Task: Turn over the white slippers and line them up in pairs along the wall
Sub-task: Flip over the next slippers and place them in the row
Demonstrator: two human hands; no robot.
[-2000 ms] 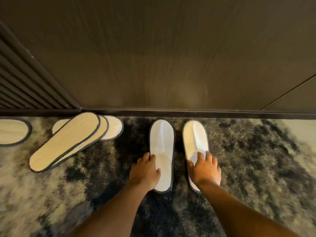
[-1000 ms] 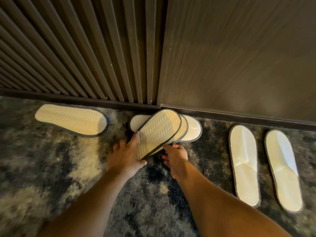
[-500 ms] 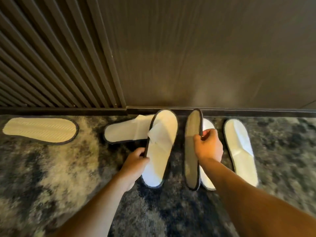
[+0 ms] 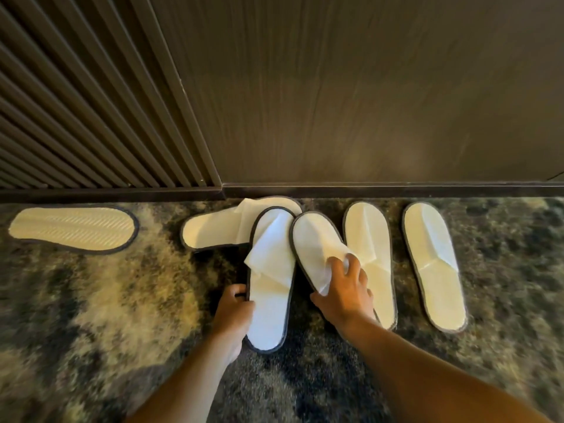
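Several white slippers with dark trim lie on the carpet by the wall. My left hand (image 4: 233, 312) grips the edge of a face-up slipper (image 4: 268, 288) whose strap flap is loose. My right hand (image 4: 345, 288) presses on a second face-up slipper (image 4: 314, 242), tilted just right of the first. Two face-up slippers stand side by side toes to the wall: one (image 4: 370, 245) partly under my right hand, the other (image 4: 433, 264) further right. Another face-up slipper (image 4: 213, 236) lies sideways behind the held one. At far left a slipper (image 4: 73, 228) lies sole up.
A dark wood wall panel (image 4: 366, 102) with a dark skirting board (image 4: 381, 190) runs across the back. Vertical slats (image 4: 76, 117) cover the left part of the wall. The floor is a mottled dark and beige carpet (image 4: 106, 315).
Both hands took the two stacked sole-up slippers and turned them face up. The right-hand slipper went from standing on edge to lying flat beside the placed pair.
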